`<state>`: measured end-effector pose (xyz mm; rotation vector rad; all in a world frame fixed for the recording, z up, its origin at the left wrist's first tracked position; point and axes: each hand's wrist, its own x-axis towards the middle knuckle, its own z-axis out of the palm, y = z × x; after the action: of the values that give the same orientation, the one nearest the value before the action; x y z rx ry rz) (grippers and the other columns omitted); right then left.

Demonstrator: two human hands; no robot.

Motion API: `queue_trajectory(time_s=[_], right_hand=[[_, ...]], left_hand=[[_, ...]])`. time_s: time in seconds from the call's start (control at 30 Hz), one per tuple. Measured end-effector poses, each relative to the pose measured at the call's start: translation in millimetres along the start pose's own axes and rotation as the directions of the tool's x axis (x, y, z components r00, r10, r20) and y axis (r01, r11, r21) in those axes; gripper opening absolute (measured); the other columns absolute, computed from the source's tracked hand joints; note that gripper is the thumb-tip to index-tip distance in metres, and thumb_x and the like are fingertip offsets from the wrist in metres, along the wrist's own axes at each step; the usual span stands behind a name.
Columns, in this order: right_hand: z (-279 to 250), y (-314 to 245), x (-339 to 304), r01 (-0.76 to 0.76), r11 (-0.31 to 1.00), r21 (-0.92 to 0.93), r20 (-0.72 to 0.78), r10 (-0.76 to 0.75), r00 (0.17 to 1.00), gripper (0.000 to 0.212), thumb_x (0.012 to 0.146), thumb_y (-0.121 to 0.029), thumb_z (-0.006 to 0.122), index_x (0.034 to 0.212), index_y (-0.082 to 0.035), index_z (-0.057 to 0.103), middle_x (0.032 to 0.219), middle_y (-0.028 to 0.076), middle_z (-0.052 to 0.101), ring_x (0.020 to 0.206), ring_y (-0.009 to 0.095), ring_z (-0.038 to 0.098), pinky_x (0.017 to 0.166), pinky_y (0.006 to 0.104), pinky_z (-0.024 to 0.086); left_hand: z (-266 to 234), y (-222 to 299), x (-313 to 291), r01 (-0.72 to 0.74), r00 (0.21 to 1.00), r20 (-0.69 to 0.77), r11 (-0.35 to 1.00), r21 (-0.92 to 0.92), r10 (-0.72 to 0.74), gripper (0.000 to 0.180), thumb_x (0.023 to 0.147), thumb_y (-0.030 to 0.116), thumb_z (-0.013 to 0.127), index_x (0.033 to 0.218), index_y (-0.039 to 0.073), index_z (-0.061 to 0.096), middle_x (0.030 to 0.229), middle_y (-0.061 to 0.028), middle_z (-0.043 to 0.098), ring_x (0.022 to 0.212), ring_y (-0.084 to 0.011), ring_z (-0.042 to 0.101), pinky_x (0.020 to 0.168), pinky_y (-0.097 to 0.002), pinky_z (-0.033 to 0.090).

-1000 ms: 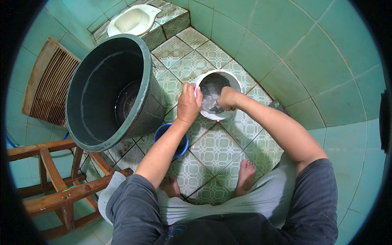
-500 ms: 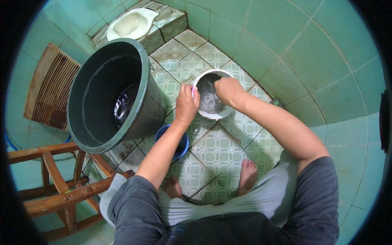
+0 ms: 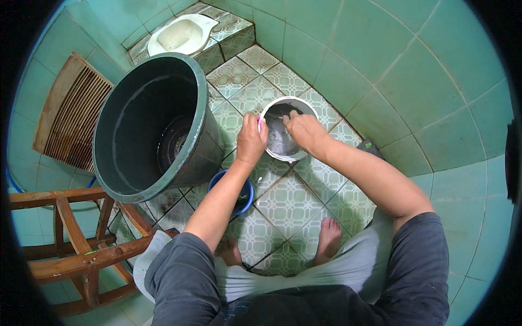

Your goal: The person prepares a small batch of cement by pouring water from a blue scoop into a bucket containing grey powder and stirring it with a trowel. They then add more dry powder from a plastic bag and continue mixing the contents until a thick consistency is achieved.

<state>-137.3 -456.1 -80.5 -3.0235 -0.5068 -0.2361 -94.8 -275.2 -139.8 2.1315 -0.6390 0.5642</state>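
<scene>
A white bucket [image 3: 278, 157] stands on the floor in front of me, holding grey, cloudy wet contents [image 3: 281, 140]. At its left rim my left hand [image 3: 252, 140] is closed, thumb over the edge, beside a small bit of pink. My right hand [image 3: 305, 131] reaches in over the right side, its fingers bent and closed low in the bucket; what they grip, if anything, I cannot make out. Close to my left forearm sits a blue pail [image 3: 246, 202], partly hidden by that arm.
A large dark green tub [image 3: 209, 146] with a little liquid at the bottom stands on the left. Behind it are a white squat toilet [image 3: 206, 27] and a slatted wooden board [image 3: 68, 117]. A wooden frame [image 3: 87, 261] lies near left. A tiled wall [image 3: 402, 87] rises on the right.
My right hand has shifted slightly down and turned inside the bucket, its fingers now more visible. The left hand keeps its place at the rim. The whole view has moved a little.
</scene>
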Motion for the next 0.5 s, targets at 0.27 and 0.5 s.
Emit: queue_trajectory(time_s=[0.27,0.5], right_hand=[[-12.6,-5.9,-7.1,0.152,0.988,0.035,0.215,-0.156,0.964,0.019,0.084,-0.008,0.052,0.092,-0.001,0.068,0.095,0.022,0.063,0.079,0.036,0.067,0.069,0.0464,0.054],[-15.0,22.6,-6.9,-0.028,0.993,-0.111,0.159,0.046,0.986,0.017,0.079,-0.006,0.053,0.082,-0.003,0.07,0.09,0.022,0.066,0.082,0.038,0.067,0.074,0.0467,0.053]], left_hand=[[-4.3,-11.1,3.9,0.113,0.993,-0.012,0.992,-0.047,-0.114,0.014,0.09,0.01,0.057,0.097,0.0,0.052,0.092,-0.0195,0.054,0.083,-0.0407,0.057,0.071,-0.0468,0.048],[0.7,-10.3,6.3,0.077,0.997,0.007,0.997,-0.025,-0.076,0.014,0.089,0.012,0.056,0.096,0.001,0.05,0.093,-0.0203,0.052,0.079,-0.0413,0.058,0.068,-0.0485,0.05]])
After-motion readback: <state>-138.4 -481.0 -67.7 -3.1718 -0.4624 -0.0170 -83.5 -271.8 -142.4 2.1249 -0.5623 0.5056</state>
